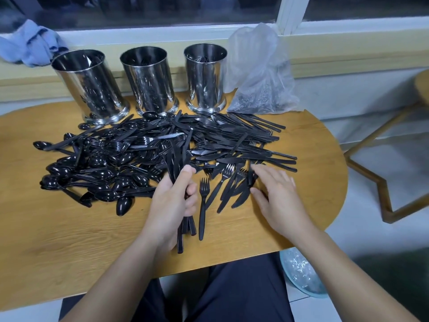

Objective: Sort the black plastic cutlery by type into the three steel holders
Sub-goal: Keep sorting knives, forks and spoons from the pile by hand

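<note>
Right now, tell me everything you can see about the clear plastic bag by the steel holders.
The plastic bag is thin, crinkled and see-through, slumped upright at the table's far edge, just right of the right-hand steel holder. Its top leans against the window ledge. Something dark shows in its lower half, too blurred to name. Neither hand touches it.

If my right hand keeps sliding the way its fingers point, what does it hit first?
Most likely the loose knives at the near edge of the cutlery pile. The right hand lies open, fingertips pointing up-left, just about at them; whether they already touch is unclear.
</note>
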`<action>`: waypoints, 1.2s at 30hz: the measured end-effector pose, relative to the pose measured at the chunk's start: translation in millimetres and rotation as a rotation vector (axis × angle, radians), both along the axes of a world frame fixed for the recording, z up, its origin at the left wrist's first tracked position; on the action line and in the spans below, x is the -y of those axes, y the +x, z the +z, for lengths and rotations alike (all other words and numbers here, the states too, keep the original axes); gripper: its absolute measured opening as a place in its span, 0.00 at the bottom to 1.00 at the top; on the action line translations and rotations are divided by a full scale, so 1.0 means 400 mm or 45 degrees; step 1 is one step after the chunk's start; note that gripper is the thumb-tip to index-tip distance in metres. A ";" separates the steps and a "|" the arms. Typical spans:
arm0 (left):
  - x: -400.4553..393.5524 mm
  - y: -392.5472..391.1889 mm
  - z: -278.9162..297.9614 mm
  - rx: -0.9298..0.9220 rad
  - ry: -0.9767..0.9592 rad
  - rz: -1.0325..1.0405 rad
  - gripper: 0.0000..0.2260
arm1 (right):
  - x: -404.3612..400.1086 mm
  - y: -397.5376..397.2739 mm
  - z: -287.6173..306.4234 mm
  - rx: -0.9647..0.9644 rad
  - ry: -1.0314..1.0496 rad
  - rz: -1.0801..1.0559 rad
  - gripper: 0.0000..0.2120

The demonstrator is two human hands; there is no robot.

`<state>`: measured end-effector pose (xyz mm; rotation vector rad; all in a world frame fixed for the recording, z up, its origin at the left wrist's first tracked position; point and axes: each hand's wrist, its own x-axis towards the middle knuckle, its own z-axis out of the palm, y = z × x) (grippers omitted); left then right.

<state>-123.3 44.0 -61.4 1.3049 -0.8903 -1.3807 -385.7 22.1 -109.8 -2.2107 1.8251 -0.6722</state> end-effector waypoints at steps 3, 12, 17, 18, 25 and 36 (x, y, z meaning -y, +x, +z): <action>-0.001 0.006 -0.003 0.014 0.014 -0.046 0.15 | 0.017 -0.008 0.009 0.029 0.081 -0.032 0.31; -0.001 0.007 -0.020 -0.021 0.078 -0.015 0.15 | -0.019 -0.015 0.007 -0.084 -0.103 0.082 0.18; -0.002 0.012 -0.030 -0.066 0.089 -0.010 0.14 | -0.025 -0.039 -0.009 -0.132 -0.135 0.145 0.14; -0.001 0.012 -0.031 -0.071 0.091 -0.010 0.14 | -0.023 -0.043 -0.006 -0.142 -0.124 0.154 0.14; -0.008 0.014 -0.034 -0.072 0.082 0.003 0.16 | -0.025 -0.056 0.020 -0.146 0.011 0.249 0.04; -0.025 0.004 -0.032 -0.019 0.064 0.054 0.18 | -0.031 -0.040 0.056 -0.200 0.188 0.302 0.09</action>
